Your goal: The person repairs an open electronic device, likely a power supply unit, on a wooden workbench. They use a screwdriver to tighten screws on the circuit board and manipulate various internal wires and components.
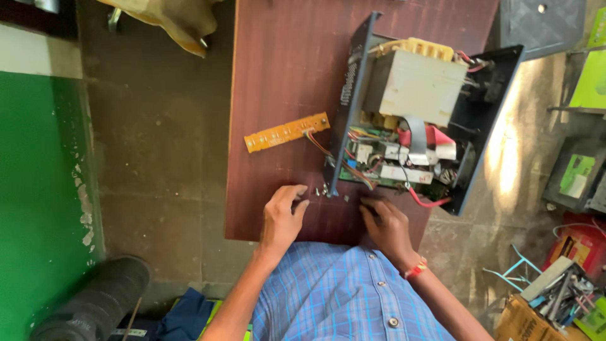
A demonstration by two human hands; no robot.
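Observation:
An opened black metal power unit (486, 120) lies on a dark red-brown table (284, 76), with a large pale transformer (413, 85) and a green circuit board (379, 170) inside. A narrow orange circuit strip (287, 132) hangs off it by coloured wires. Several small screws (322, 191) lie by the case's near corner. My left hand (282, 218) rests on the table with its fingertips at the screws. My right hand (386, 224) lies curled on the table just in front of the case, close to a red wire (426, 202); whether it holds anything is unclear.
A concrete floor (158, 145) surrounds the table, with a green wall (38, 202) at the left and a black roll (95, 303) below it. A cardboard box of tools (549, 297) and green-labelled black boxes (577, 180) stand at the right. A tan cloth (177, 22) lies beyond the table.

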